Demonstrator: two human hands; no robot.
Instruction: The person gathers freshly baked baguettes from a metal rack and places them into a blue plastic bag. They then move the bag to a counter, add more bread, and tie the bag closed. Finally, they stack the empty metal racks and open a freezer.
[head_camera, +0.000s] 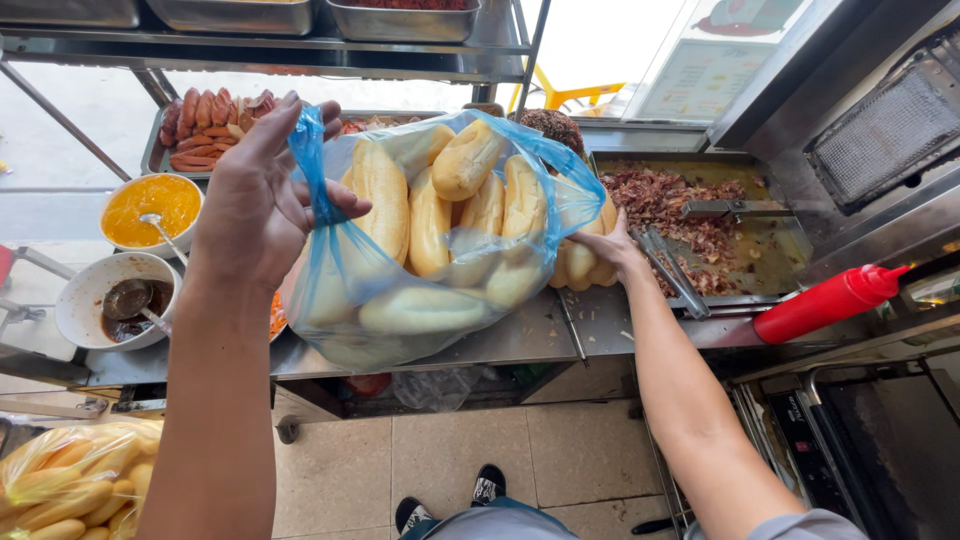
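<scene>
While the left hand (262, 190) pinches the gathered neck of a blue plastic bag (440, 240) and holds it up over the steel bench (520, 340), the right hand (612, 248) is closed on the bag's far side, fingers pressed into the plastic next to the bread rolls (430, 225) — long pale loaves packed upright and crosswise inside. The bag hangs just above the bench edge, between a tray of sausages (205, 125) and a griddle pan of chopped meat (690, 225) with tongs (672, 270) lying in it. By my reading, the step in hand is lifting and steadying the full bag; any further move calls for support under its sagging bottom, since the thin film looks stretched. A red squeeze bottle (825, 300) lies to the right.
</scene>
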